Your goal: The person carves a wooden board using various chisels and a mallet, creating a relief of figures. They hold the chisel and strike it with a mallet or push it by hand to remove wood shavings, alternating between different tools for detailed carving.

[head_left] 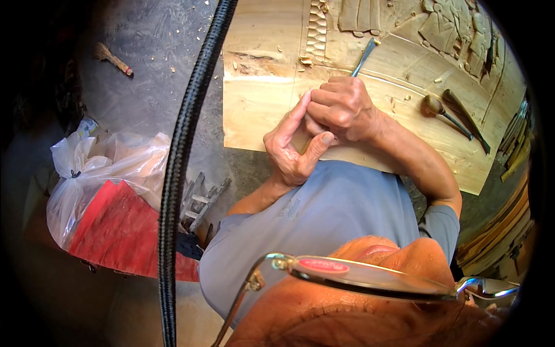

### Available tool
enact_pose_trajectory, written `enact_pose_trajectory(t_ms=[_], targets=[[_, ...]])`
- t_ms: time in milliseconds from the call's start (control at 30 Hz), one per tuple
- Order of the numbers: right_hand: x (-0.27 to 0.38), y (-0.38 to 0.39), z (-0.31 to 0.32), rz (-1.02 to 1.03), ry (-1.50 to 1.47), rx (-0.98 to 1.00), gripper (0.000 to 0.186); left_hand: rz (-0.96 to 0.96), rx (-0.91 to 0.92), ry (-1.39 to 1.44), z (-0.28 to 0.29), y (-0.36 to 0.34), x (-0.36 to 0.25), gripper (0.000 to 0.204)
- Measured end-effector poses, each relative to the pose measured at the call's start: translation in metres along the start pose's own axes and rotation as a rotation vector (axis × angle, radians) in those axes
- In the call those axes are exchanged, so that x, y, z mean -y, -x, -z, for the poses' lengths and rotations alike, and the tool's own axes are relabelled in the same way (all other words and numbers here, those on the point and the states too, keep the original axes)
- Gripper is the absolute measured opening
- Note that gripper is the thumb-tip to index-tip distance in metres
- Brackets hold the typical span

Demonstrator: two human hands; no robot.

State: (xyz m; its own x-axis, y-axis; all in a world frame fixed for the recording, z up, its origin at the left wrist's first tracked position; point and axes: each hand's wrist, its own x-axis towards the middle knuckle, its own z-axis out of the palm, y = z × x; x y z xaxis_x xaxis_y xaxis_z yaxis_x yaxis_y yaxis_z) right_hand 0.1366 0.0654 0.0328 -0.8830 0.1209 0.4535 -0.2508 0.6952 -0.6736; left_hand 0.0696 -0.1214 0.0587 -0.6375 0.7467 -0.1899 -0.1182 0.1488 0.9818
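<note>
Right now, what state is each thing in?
Right hand: fisted around chisel
Left hand: fingers extended, thumb apart
Chisel: gripped, handle hidden
Wooden panel: partly carved
Round-handled tool: lying on panel
Dark tool: lying beside it
Plastic bag: tied shut
Wood chips: scattered
Glasses: worn

Clear plastic bag [110, 162], black cord [173, 179]

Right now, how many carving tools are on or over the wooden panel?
3: a blue-grey blade poking out past the right hand; a bulb-handled tool right of it; a darker tool beside that. More may be hidden from view.
</note>
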Motion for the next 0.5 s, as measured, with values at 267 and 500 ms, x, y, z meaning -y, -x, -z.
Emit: enact_pose_trajectory(t_ms=[267,500], targets=[[0.0005,0.0007,-0.0016,-0.009,-0.005,0.016,0.021,0.028,-0.042,-0.031,-0.0021,0.0019,0.0025,0.074],[0.0004,0.0009,-0.0036,-0.005,0.004,0.007,0.021,0.047,-0.053,-0.014,-0.0021,0.0026,0.0036,0.075]])
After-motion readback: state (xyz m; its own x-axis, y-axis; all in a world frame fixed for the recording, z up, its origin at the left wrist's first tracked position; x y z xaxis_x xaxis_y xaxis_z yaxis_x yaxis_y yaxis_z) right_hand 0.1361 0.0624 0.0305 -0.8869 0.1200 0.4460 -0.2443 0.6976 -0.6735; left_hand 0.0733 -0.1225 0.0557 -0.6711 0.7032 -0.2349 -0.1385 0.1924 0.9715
